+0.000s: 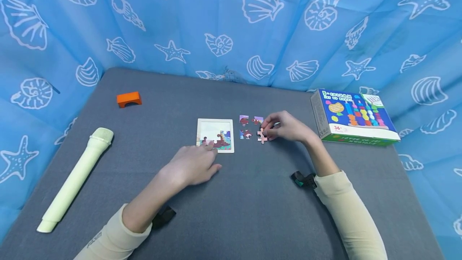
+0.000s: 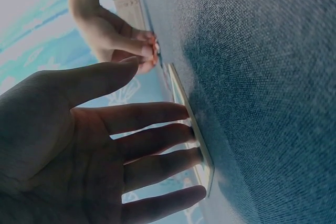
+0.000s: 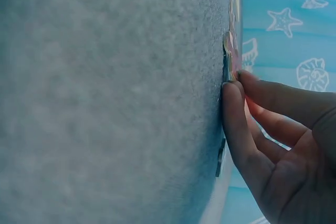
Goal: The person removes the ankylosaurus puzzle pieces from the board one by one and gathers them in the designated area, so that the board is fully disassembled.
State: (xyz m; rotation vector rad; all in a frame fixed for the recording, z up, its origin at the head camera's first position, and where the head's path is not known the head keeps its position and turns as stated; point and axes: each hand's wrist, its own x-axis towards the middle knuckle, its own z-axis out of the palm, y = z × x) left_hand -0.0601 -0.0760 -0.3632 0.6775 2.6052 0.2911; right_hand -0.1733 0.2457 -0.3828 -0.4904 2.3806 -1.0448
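A square jigsaw tray (image 1: pixel 215 152) with a pale rim lies mid-table, its lower part filled by joined picture pieces (image 1: pixel 221 143). Over its lower left edge reaches my left hand (image 1: pixel 193 163), the fingers straight and spread; in the left wrist view the fingertips (image 2: pixel 181 112) are right at the tray's rim (image 2: pixel 202 156). To the tray's right, my right hand (image 1: pixel 287 126) pinches a pinkish jigsaw piece (image 1: pixel 262 136) between thumb and fingers, close over the cloth. Beside it lie several loose pieces, among them a purple-and-brown one (image 1: pixel 244 120) and a blue-and-brown one (image 1: pixel 245 134).
An orange arch block (image 1: pixel 129 99) sits at the back left. A pale green toy microphone (image 1: pixel 75 179) lies along the left side. At the right stands a bead-toy box (image 1: pixel 355 117). Behind the grey-covered table (image 1: pixel 245 212) hangs a blue shell-print curtain (image 1: pixel 223 11).
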